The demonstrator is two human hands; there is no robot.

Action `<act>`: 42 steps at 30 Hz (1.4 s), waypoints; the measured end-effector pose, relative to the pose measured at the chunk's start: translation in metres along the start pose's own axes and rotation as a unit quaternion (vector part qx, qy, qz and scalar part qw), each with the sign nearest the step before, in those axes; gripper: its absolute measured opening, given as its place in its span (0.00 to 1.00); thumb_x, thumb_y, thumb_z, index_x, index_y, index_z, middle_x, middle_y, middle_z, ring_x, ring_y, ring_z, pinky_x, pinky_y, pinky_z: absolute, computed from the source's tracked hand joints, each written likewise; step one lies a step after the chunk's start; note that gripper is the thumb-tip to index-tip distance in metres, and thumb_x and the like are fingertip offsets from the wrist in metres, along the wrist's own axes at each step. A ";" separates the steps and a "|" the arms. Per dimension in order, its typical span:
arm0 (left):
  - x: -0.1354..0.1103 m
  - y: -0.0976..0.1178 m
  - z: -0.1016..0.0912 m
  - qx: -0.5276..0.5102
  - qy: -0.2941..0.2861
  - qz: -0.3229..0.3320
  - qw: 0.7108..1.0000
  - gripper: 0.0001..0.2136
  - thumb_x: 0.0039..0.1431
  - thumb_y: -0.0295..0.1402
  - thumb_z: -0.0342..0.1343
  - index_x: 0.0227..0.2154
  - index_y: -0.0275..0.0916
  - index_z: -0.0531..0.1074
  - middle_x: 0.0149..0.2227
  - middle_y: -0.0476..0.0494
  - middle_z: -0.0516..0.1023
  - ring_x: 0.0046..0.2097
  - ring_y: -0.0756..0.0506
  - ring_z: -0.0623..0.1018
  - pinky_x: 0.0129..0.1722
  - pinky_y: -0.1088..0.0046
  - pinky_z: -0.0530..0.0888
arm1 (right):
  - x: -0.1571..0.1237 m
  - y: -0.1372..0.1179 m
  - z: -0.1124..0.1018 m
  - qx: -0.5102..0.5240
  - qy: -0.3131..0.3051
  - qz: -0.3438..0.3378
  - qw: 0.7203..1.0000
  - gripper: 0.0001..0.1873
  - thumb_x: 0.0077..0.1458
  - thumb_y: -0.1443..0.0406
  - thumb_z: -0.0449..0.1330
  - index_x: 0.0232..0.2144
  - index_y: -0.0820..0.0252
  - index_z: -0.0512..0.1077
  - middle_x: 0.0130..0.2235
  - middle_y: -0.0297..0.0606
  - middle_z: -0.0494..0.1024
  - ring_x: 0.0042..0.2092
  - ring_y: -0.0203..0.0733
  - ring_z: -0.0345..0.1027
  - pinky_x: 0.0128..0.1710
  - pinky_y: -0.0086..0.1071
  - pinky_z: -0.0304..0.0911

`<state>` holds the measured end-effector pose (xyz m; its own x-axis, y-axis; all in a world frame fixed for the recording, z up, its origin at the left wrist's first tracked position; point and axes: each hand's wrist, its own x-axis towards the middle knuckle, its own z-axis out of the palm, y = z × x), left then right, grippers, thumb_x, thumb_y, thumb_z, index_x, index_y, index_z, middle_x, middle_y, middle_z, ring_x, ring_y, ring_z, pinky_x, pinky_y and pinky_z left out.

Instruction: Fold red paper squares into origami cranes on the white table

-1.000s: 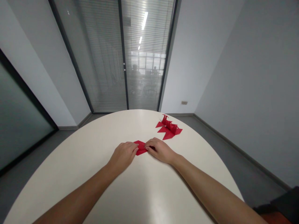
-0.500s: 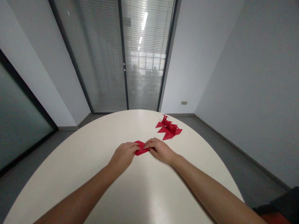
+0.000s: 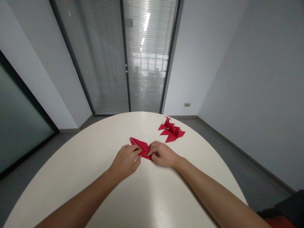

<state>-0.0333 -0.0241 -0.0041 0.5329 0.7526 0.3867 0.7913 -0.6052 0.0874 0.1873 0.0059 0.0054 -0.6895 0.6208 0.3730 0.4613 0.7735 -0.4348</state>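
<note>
- Watching through the head cam here. The red paper [image 3: 140,146] sits about mid-surface, a bit toward the far side, right between the two hands.
- Left hand [image 3: 125,158]: fingers curled in narrow, tips on the paper's near-left edge. Looks like it's holding that edge down, though I can't tell whether the thumb is under it.
- Right hand [image 3: 162,154]: also closed in tight, fingertips clamped on the paper's right end.
- The paper is already folded into a long pointed shape. One sharp tip sticks out to the far left, past the left fingers, and may be lifted a little off the surface [image 3: 152,196]. Hard to say from this angle.
- To the far right, apart from the hands, there's a small bunch of red folded shapes [image 3: 171,129], touching each other.
- My take on the fold in hand: let the right hand pin its end so nothing slides, and have the left do the creasing.
- I'd line the edges up to the point first, then press from the middle outward. Paper this thin-looking takes a crooked crease fast and won't forgive it.
- The surface looks smooth and a bit glossy, so I'd go for light downward pressure rather than pushing sideways.
- There's room all round, so elbows shouldn't bump the folded shapes.
</note>
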 end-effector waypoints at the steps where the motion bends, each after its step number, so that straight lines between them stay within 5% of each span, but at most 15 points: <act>1: 0.000 0.000 0.001 -0.005 0.002 -0.003 1.000 0.12 0.64 0.31 0.51 0.46 0.38 0.78 0.47 0.38 0.81 0.48 0.39 0.78 0.53 0.54 0.71 | 0.000 -0.001 0.000 0.009 -0.005 -0.009 1.000 0.19 0.45 0.79 0.56 0.34 0.59 0.81 0.35 0.38 0.81 0.40 0.42 0.71 0.46 0.34 0.67; 10: 0.000 -0.006 0.008 -0.064 -0.006 -0.050 0.997 0.17 0.64 0.35 0.52 0.54 0.39 0.74 0.56 0.38 0.77 0.59 0.38 0.74 0.59 0.56 0.71 | -0.002 -0.002 0.005 0.090 -0.026 -0.043 0.995 0.22 0.50 0.79 0.53 0.40 0.57 0.79 0.40 0.36 0.82 0.40 0.39 0.75 0.44 0.32 0.69; 21: -0.003 -0.009 0.011 -0.061 -0.014 -0.049 0.997 0.21 0.58 0.37 0.58 0.54 0.40 0.74 0.60 0.38 0.73 0.62 0.34 0.69 0.63 0.50 0.65 | -0.001 0.004 0.010 0.005 0.052 -0.030 0.998 0.21 0.52 0.78 0.56 0.45 0.56 0.77 0.45 0.40 0.80 0.51 0.45 0.70 0.55 0.42 0.65; 33: -0.006 -0.013 0.009 -0.101 -0.022 -0.031 0.994 0.30 0.56 0.40 0.60 0.61 0.40 0.65 0.62 0.37 0.70 0.63 0.33 0.67 0.63 0.50 0.64 | -0.003 0.006 0.008 -0.023 0.033 -0.035 0.999 0.20 0.54 0.76 0.57 0.44 0.55 0.79 0.50 0.43 0.77 0.54 0.47 0.68 0.56 0.44 0.63; 42: -0.004 -0.008 0.006 -0.088 -0.012 -0.026 0.996 0.18 0.63 0.37 0.53 0.54 0.40 0.72 0.58 0.38 0.74 0.61 0.35 0.70 0.61 0.51 0.67 | -0.004 0.006 0.006 -0.015 0.027 -0.032 0.999 0.16 0.56 0.74 0.58 0.43 0.55 0.79 0.50 0.43 0.77 0.54 0.47 0.68 0.55 0.44 0.64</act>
<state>-0.0397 -0.0204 -0.0117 0.5016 0.7882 0.3566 0.7540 -0.6004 0.2664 0.1892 0.0073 -0.0032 -0.6868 0.5760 0.4433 0.4346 0.8143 -0.3848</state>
